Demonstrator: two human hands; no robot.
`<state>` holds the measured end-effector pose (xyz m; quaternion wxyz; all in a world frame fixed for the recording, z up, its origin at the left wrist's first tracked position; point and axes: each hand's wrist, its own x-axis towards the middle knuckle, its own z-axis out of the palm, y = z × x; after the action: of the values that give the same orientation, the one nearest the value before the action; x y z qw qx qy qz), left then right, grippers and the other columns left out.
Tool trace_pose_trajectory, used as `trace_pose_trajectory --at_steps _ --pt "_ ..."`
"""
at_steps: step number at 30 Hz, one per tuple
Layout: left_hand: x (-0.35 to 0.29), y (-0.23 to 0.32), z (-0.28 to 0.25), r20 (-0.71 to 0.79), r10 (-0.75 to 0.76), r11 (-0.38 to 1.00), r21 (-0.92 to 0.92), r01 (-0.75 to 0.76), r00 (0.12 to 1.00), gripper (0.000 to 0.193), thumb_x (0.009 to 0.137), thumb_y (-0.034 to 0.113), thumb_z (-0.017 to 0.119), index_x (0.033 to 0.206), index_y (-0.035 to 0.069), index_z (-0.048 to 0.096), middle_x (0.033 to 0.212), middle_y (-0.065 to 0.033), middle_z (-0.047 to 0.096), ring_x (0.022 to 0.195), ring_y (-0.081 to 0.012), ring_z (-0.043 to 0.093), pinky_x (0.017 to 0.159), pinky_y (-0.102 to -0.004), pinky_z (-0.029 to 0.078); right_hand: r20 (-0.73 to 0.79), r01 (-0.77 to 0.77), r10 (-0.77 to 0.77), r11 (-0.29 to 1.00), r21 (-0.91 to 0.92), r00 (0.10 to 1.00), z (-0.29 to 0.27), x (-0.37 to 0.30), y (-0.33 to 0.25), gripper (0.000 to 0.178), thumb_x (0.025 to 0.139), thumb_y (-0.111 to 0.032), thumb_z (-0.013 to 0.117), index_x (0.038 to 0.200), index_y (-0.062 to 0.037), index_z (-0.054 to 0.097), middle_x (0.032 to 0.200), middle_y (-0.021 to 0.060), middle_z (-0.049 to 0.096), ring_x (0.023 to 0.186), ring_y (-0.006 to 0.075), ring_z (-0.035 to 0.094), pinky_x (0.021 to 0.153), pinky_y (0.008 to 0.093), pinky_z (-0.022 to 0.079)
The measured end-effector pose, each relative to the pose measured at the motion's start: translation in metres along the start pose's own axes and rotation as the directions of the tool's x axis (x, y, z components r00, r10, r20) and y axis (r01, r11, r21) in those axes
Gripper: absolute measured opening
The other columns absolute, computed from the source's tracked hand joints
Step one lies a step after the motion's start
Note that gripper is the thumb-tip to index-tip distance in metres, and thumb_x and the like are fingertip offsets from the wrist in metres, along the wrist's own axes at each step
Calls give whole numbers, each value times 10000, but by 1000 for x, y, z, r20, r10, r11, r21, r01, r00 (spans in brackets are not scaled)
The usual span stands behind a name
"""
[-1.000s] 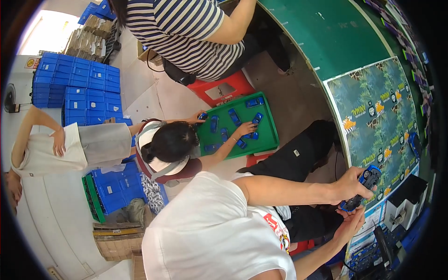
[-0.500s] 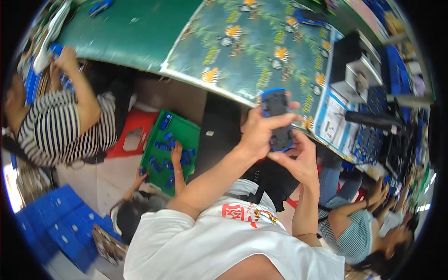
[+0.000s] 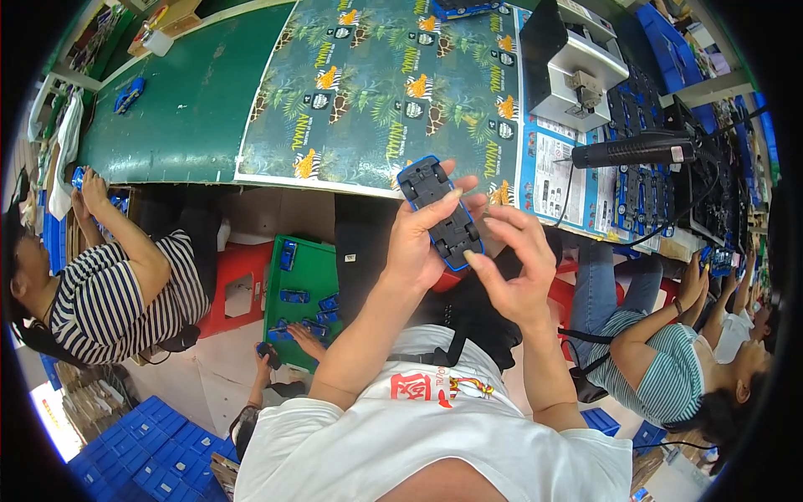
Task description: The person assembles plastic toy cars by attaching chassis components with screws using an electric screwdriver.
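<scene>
Toy car [image 3: 443, 213] under handling: count one, blue body, dark underside turned up toward me. Position: just off the near edge of the patterned sheet [image 3: 368, 125], toward that sheet's right half, tilted with its upper end leaning left. Hands on it: two, both mine. My left hand [image 3: 418, 243] grips it, thumb laid across the underside, fingers wrapped behind with tips showing past the far side. My right hand [image 3: 523, 268] is half unfurled: fingers parted and bent beside the car, thumb tip at its lower end; how firmly that thumb presses, I cannot tell. Arm pose: left forearm [image 3: 368, 326] slants up and rightward toward the sheet; right forearm [image 3: 548, 368] stands nearly upright.

Other counts, placed from the sheet. Green table [image 3: 176, 134]: one blue car [image 3: 128, 96] left of the sheet; one second car [image 3: 464, 8] at its far edge. Green tray [image 3: 316, 272]: one, off the near edge toward the left, holding at least five blue cars [image 3: 294, 296]; overlap spoils an exact figure. One co-worker's hand [image 3: 307, 341] reaches into it. Silver-and-black machine [image 3: 569, 67]: one, just beside the right edge. Black cylindrical tool [image 3: 640, 153]: one, farther right.
</scene>
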<state>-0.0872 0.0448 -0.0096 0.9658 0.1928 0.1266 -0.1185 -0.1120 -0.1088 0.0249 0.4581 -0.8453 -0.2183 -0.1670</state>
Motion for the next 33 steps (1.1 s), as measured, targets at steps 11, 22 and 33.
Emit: trace_pose_trajectory --at_steps 11,22,33 --pt "3 -11 -3 -21 -29 1000 8 29 999 466 940 87 600 1377 71 439 1160 -157 616 1017 -299 644 935 -489 537 172 263 -238 954 -141 956 6 -11 -10 350 680 -143 796 1009 -61 710 1139 60 691 1147 290 595 993 486 458" --pt "2 -11 -3 3 -63 998 9 63 998 492 903 50 645 1361 48 464 1145 -168 632 991 -292 665 917 -487 550 113 194 -174 960 -199 978 -13 -7 4 416 723 -192 799 1091 -28 695 1173 98 678 1128 317 610 999 486 449" --pt "5 -15 -1 2 -70 997 34 70 998 505 893 38 646 1362 36 460 1153 -184 630 986 -298 667 931 -496 541 86 242 -231 958 -156 969 -21 -8 10 341 728 -194 796 1005 -22 693 1042 86 717 1003 290 662 950 470 494"
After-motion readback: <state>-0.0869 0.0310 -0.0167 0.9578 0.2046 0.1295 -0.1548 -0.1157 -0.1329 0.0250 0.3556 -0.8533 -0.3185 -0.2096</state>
